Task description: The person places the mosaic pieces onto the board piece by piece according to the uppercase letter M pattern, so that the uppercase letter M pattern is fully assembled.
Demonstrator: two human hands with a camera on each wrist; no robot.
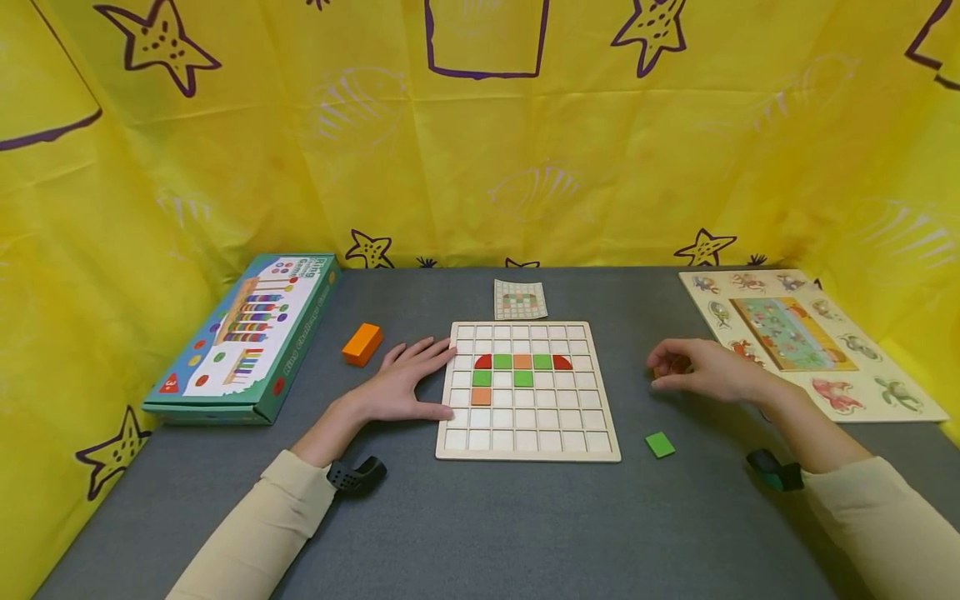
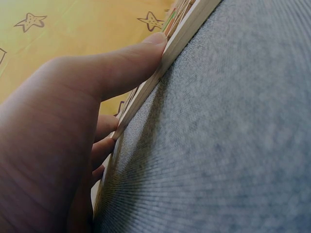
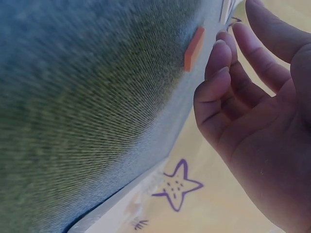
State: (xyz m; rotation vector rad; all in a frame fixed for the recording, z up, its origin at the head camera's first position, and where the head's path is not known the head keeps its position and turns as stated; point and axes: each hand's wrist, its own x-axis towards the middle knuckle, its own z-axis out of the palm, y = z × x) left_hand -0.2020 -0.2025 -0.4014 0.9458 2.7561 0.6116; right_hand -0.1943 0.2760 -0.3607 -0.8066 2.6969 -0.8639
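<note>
A pale wooden grid board (image 1: pixel 525 448) lies mid-table. It bears several green square tiles, two orange ones and two red rounded ones. My left hand (image 1: pixel 397 387) rests at its left edge, fingers spread; the thumb touches the rim in the left wrist view (image 2: pixel 165 63). To the right of the board, my right hand (image 1: pixel 701 371) hovers with loosely curled fingers, nothing held. Close to those fingers, an orange tile (image 3: pixel 194 49) lies on the cloth. A loose green square tile (image 1: pixel 660 445) lies nearer me, right of the board.
A small pattern card (image 1: pixel 521 313) lies behind the board. To the left are an orange block (image 1: pixel 362 345) and a green game box (image 1: pixel 262 408). A wooden picture puzzle board (image 1: pixel 911 410) lies at the far right. Yellow printed cloth (image 1: pixel 465 167) walls the table in.
</note>
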